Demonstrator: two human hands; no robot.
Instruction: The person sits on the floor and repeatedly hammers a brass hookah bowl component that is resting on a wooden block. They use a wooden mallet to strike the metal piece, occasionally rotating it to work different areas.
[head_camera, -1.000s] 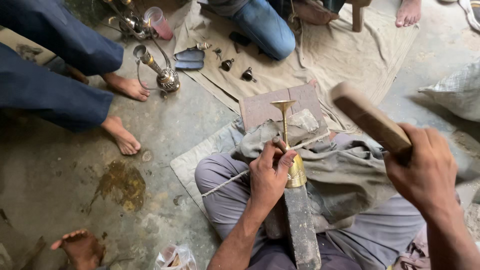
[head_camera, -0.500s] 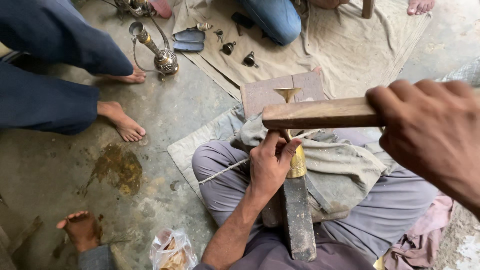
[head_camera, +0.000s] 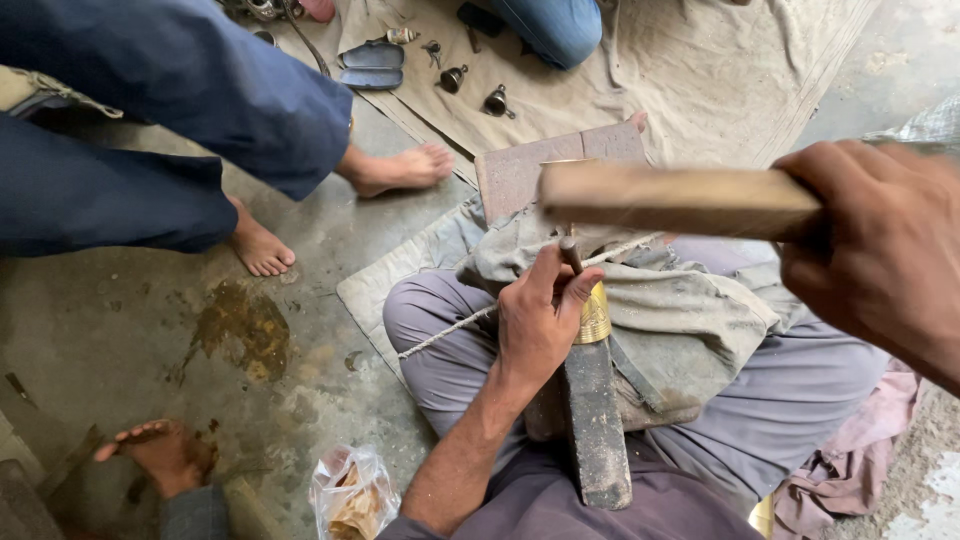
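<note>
Grey cloth (head_camera: 690, 310) covers our lap. Our right hand (head_camera: 880, 250) grips a stiff wooden mallet (head_camera: 680, 200) by its end; our left hand (head_camera: 540, 320) pinches a brass piece (head_camera: 596, 315), likely hard and slippery, on a dark iron stake (head_camera: 598, 420).

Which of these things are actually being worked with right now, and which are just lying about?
In use:
left hand gripping a brass piece
right hand holding a wooden mallet
dark metal bar under the brass
grey cloth over the lap

Lying about:
plastic bag
two small dark bells
flat stone slab
tan sheet
</note>
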